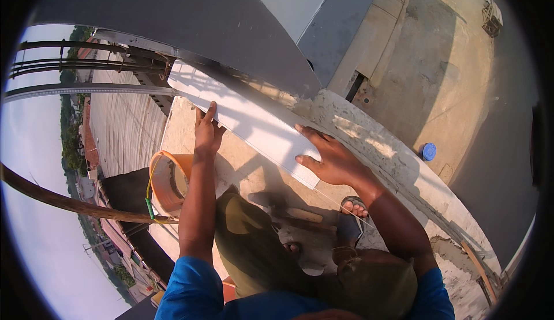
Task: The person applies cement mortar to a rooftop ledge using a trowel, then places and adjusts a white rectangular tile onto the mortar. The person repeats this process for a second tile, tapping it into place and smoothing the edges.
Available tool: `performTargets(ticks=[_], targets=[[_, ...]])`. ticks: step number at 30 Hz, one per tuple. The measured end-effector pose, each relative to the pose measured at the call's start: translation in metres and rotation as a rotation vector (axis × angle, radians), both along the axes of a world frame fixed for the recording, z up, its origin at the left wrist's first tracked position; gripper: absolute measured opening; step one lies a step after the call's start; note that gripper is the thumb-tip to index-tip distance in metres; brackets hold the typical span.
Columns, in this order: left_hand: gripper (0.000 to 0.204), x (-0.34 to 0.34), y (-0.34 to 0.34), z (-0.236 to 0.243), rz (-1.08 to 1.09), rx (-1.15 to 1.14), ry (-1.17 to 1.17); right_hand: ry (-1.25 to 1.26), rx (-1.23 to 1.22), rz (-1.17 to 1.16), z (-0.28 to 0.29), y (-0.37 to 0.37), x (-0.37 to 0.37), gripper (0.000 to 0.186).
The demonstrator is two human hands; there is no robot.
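A long white panel [242,115] lies diagonally along a concrete ledge [363,135] beside a grey wall. My left hand [206,125] grips its lower left edge, the index finger on the face and other fingers curled beneath. My right hand [326,157] holds the panel's near right end, thumb and fingers spread over the edge. A thin string [340,204] runs down from that end. An orange bucket [164,161] with a green handle grip stands left of my left forearm. A wooden-handled tool [303,215] lies on the floor below the panel, near my sandalled foot [353,216].
Metal bars [86,66] and a curved wooden pole [75,202] cross the open left side, with roofs [121,124] and trees beyond. The grey wall [190,14] rises ahead. On the right are a lower concrete floor [427,101], a blue container [427,151] and a thin wooden strip [479,268].
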State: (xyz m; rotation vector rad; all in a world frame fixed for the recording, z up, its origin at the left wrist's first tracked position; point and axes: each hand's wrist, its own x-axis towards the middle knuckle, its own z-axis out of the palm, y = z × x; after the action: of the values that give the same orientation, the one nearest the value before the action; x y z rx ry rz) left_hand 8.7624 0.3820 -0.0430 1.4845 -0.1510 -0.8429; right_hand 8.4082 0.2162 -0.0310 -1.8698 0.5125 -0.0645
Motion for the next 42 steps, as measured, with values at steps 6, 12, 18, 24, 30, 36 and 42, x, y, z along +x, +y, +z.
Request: performTargets(ticks=[6, 12, 18, 24, 30, 36, 42], targets=[[0.070, -0.004, -0.016, -0.006, 0.051, -0.137, 0.036, -0.024, 0.022, 0.021, 0.000, -0.011, -0.001, 0.076], [0.072, -0.018, -0.027, -0.009, 0.072, -0.136, 0.026, -0.043, 0.039, -0.016, -0.004, -0.015, -0.007, 0.073], [0.067, -0.016, -0.021, -0.016, 0.031, -0.141, -0.061, 0.055, -0.064, 0.053, 0.012, -0.015, -0.002, 0.076], [0.068, -0.013, -0.018, -0.010, 0.044, -0.068, -0.052, 0.184, -0.589, 0.098, 0.041, 0.015, 0.032, 0.084], [0.044, -0.022, 0.003, -0.033, 0.312, 0.058, -0.130, 0.329, -0.652, 0.137, 0.058, 0.032, 0.034, 0.100], [0.026, -0.029, -0.004, -0.008, 0.288, 0.159, -0.198, 0.458, -0.689, 0.143, 0.059, 0.040, 0.040, 0.103], [0.034, -0.019, 0.008, -0.010, 0.175, 0.117, -0.112, 0.287, -0.779, 0.058, 0.038, 0.035, 0.023, 0.096]])
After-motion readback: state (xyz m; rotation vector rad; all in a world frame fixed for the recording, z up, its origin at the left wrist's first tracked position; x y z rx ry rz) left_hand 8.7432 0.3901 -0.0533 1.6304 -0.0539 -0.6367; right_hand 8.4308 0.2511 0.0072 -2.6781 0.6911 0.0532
